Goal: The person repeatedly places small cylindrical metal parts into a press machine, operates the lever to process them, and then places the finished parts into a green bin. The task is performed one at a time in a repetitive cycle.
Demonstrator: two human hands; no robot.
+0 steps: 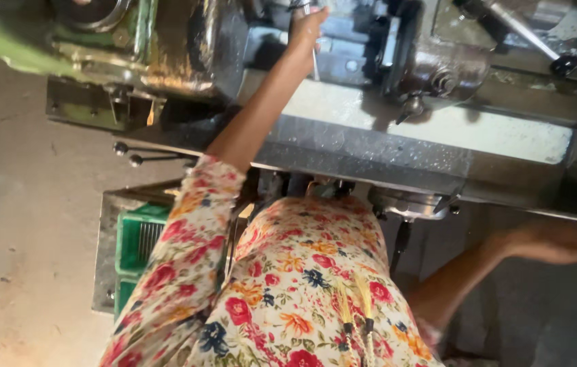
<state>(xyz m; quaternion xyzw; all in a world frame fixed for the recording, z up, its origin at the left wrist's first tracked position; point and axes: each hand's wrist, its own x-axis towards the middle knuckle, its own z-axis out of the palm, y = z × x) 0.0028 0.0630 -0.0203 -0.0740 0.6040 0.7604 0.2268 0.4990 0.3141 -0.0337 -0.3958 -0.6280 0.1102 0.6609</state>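
My left hand [305, 30] reaches up and away from me onto a worn, oily metal machine [431, 68]. Its fingers are closed around a thin metal rod [315, 64] that hangs down from the grip, close to the machine's dark central housing. My left arm, in a floral sleeve [186, 231], crosses the machine's pale flat bed [451, 126]. My right hand [560, 241] hangs out to the lower right, below the machine's front edge. It is blurred, its fingers are stretched out, and it holds nothing. My floral dress [302, 292] fills the bottom centre.
A green plastic crate [137, 234] sits in a metal tray [105, 251] by my left side. Two small ball-ended levers [125, 153] stick out at the machine's left front. A long lever with a black knob [564, 64] lies at the upper right. The concrete floor [23, 204] is on the left.
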